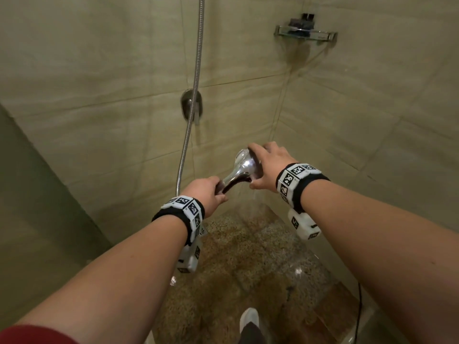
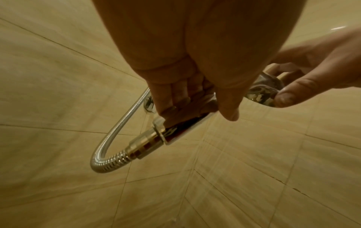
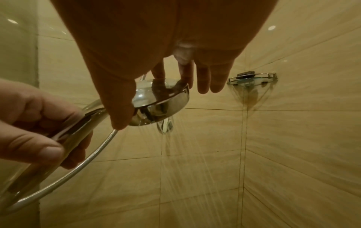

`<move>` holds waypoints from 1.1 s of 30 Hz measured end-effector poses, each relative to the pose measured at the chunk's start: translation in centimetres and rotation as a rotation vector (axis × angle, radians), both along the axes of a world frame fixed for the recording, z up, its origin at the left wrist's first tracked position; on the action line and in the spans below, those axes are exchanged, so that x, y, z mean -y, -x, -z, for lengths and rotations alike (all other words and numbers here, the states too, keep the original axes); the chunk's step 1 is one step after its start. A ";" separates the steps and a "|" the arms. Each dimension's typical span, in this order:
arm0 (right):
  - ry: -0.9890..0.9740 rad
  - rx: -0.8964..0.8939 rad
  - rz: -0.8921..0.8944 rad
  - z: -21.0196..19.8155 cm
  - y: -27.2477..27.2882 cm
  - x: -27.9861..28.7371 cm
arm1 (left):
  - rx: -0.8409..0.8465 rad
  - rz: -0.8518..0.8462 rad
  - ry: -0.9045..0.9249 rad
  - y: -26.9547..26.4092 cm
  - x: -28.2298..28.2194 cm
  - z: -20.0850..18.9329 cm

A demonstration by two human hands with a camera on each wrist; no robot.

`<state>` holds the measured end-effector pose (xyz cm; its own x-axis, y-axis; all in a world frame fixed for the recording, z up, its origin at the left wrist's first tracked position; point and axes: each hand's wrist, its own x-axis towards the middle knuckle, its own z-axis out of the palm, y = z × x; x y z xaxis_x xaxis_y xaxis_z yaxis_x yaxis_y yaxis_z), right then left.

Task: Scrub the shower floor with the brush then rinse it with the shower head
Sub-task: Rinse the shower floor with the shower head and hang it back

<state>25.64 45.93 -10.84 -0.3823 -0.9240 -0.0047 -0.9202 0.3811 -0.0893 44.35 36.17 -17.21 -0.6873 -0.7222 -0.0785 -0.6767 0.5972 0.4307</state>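
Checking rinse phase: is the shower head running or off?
On. Water streams fall from the shower head toward the floor; the left hand grips its handle, the right hand holds the rim.

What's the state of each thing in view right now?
shower head: spraying water downward, held in both hands
left hand: grips the handle
right hand: thumb and fingertips on the head's rim
hose: attached to the handle, looping below it
shower floor: wet
corner shelf: wall-mounted, holds a dark item

Dim, warm yellow-green throughout; glare spots on glossy wall tiles (image 3: 271,27); strong wide-angle bending at edges; soft, slightly blurred.
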 end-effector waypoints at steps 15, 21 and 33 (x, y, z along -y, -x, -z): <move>0.032 0.117 0.299 -2.4 27.6 14.7 | -0.001 -0.138 -0.025 20.7 15.2 -2.1; 0.166 0.128 0.369 -5.4 34.1 18.2 | -0.025 -0.170 -0.041 25.6 18.6 -3.9; 0.370 0.156 0.489 -13.4 41.7 27.3 | -0.061 -0.196 -0.088 28.7 26.4 -3.9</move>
